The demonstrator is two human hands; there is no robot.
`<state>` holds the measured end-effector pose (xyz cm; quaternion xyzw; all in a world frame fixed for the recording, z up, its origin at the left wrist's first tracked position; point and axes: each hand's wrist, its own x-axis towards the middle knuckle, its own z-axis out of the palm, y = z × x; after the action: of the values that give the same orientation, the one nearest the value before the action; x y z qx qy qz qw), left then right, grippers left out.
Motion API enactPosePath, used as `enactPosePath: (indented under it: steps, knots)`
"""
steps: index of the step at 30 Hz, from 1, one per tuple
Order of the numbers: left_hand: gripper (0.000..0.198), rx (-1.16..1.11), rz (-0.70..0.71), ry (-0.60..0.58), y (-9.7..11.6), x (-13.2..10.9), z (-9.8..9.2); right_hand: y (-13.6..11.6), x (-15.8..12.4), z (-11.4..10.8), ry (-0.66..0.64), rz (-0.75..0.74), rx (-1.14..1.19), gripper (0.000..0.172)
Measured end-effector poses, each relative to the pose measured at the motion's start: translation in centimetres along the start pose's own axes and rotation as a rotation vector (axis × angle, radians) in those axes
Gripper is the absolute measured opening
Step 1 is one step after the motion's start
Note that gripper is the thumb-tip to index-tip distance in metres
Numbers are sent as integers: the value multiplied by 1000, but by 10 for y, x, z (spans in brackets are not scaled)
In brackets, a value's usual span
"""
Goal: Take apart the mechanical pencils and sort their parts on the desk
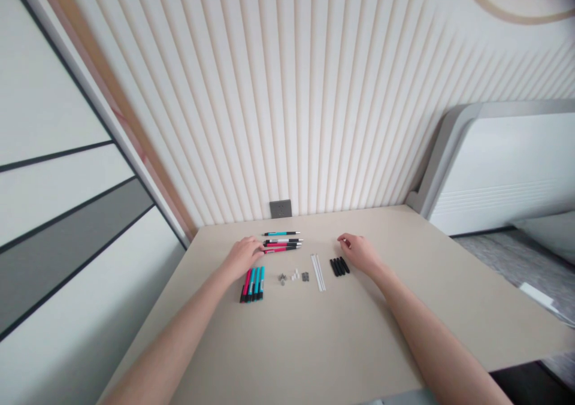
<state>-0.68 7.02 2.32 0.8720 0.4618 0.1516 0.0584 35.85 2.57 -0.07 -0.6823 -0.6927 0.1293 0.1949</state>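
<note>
At the back of the table, my left hand (245, 256) has its fingers closed at the left end of a pink pen (282, 250). Just behind that pen lie other finished-looking pens, among them a blue pen (281, 233) and a white pen (283, 241). My right hand (358, 251) is raised a little on the right, thumb and fingertips pinched; anything between them is too small to make out. Beside it several black pen grips (339, 266) lie in a row. Below my left hand is a row of blue and pink pen barrels (253, 284).
Between my hands lie thin white refills (318, 272), dark springs (305, 277), small white pieces (294, 275) and small metal tips (283, 278). A ribbed wall with a dark socket (281, 208) borders the table (287, 345) at the back. A grey headboard (507, 159) stands at right.
</note>
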Motion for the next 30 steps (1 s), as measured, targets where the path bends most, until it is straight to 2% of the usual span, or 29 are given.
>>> enactPosePath:
  steps: [6,11,15,21,25,30]
  knots:
    - [26,-31,-53,55,4,-11,-6,-17,-7,-3,85,-79,81,29]
    - [26,-232,-39,174,27,-36,-14,-49,-24,0,154,-322,256,33]
    - [26,-323,-84,235,47,-56,-11,-75,-40,7,156,-480,373,34]
    - [21,-273,-31,310,48,-71,-4,-90,-53,13,88,-479,451,41]
    - [17,-206,44,402,44,-74,-5,-94,-58,15,-12,-447,535,44]
    - [13,-163,113,465,44,-74,-4,-96,-57,19,-53,-389,621,45]
